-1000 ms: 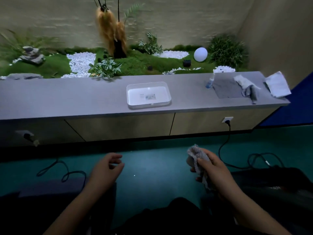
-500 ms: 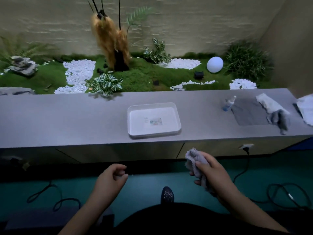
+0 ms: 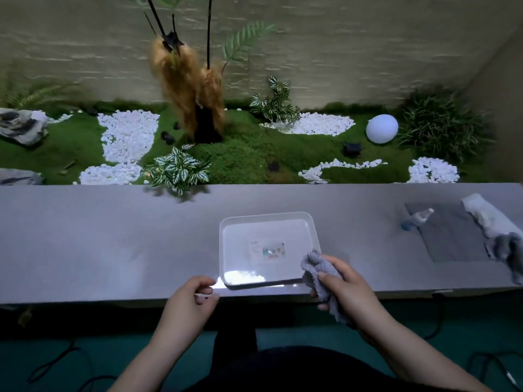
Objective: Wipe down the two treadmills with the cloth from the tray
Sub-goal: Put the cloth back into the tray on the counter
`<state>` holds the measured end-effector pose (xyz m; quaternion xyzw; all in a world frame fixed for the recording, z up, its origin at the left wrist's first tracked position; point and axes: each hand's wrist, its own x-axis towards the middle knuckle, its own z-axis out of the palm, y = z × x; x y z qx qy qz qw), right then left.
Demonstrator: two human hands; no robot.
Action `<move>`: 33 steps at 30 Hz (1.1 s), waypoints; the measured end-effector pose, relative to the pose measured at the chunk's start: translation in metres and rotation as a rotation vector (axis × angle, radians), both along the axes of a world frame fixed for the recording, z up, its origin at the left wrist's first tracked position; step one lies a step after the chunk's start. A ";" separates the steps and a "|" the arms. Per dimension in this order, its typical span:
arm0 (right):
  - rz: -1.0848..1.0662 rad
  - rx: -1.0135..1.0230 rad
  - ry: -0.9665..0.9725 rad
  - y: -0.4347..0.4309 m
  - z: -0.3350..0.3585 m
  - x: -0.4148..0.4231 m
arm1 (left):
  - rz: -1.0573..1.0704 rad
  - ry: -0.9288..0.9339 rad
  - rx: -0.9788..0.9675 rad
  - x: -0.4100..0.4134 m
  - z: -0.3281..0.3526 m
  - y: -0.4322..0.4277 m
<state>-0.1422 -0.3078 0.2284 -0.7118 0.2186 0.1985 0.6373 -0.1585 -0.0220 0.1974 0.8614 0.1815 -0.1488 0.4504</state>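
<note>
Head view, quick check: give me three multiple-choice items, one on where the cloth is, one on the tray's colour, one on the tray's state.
1. Where is the grey cloth nearest the tray? A in the tray; B in the right hand's grip; C on the floor.
2. What colour is the tray? A white; B red; C black.
3. What state is the tray in? A heaped with cloths; B overturned; C upright, holding only a label.
Key: B, the right hand's fingers curl round the cloth; A, it shows white against the grey counter; C, only a label lies inside.
</note>
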 end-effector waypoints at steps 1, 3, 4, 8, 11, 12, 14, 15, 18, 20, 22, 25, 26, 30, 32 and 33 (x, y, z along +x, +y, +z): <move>-0.019 -0.004 0.009 0.007 -0.003 0.009 | -0.019 0.015 0.011 0.013 -0.004 0.006; -0.065 -0.006 0.018 0.021 -0.005 0.029 | -0.062 0.035 0.038 0.041 -0.011 0.020; -0.081 -0.007 0.015 0.028 -0.005 0.039 | -0.088 0.041 0.046 0.055 -0.014 0.028; -0.135 -0.028 0.007 0.055 -0.010 0.078 | -0.154 0.037 0.051 0.115 -0.024 0.051; -0.173 -0.009 0.010 0.069 -0.015 0.101 | -0.154 0.009 0.041 0.149 -0.034 0.056; -0.176 -0.009 0.015 0.072 -0.016 0.106 | -0.153 0.016 0.035 0.157 -0.038 0.056; -0.181 -0.031 0.026 0.074 -0.023 0.113 | -0.139 0.038 0.017 0.172 -0.052 0.053; -0.180 -0.051 0.034 0.074 -0.028 0.117 | -0.128 0.051 0.009 0.178 -0.060 0.052; -0.154 -0.112 0.068 0.073 -0.051 0.127 | -0.088 0.104 0.002 0.190 -0.094 0.047; -0.147 -0.160 0.096 0.072 -0.069 0.134 | -0.067 0.148 0.004 0.195 -0.119 0.042; -0.120 -0.177 0.129 0.072 -0.092 0.143 | -0.025 0.206 0.021 0.198 -0.145 0.039; -0.077 -0.237 0.111 0.074 -0.133 0.157 | 0.002 0.297 0.062 0.200 -0.179 0.032; -0.045 -0.268 0.097 0.075 -0.148 0.163 | 0.008 0.325 0.068 0.200 -0.188 0.030; 0.070 -0.367 0.069 0.086 -0.211 0.177 | 0.031 0.391 0.042 0.198 -0.216 0.019; 0.234 -0.455 0.076 0.089 -0.244 0.177 | 0.021 0.397 0.028 0.196 -0.228 0.016; 0.374 -0.530 0.074 0.088 -0.260 0.176 | 0.025 0.395 0.021 0.195 -0.234 0.015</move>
